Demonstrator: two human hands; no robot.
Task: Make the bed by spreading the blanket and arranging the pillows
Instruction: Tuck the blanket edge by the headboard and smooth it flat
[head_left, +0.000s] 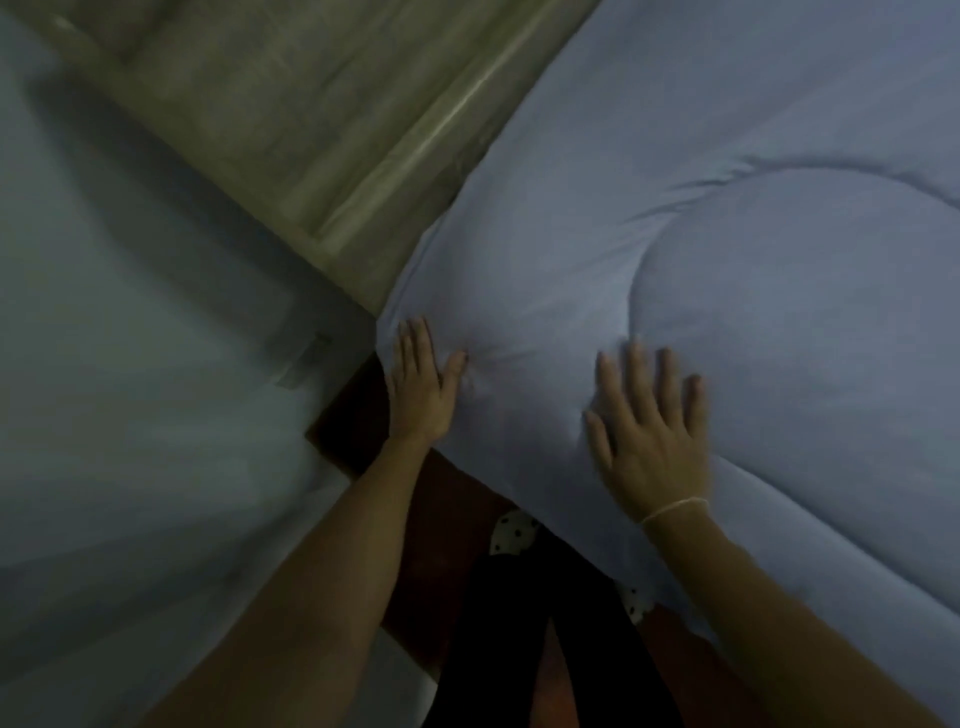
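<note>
While dim light and motion blur soften every edge, two bare hands press flat on a pale blue quilted blanket (727, 249) that covers the right half of the view and runs off the top and right edges. The left hand (421, 384) lies with straight fingers at the blanket's near corner, where the fabric puckers beside the thumb; the right hand (649, 431) rests on the padded surface with fingers spread, well apart from the left and gripping nothing. A thin pale band (675, 506) circles the right wrist. A light grey-blue sheet (130, 338) fills the left side, its form hard to make out. Between the two cloths stands an olive-green headboard (311, 114) with a glossy strip. Below the hands, dark reddish-brown floor (415, 545), black trouser legs and one white polka-dotted slipper (511, 532) show; a second is mostly hidden under the blanket's edge.
</note>
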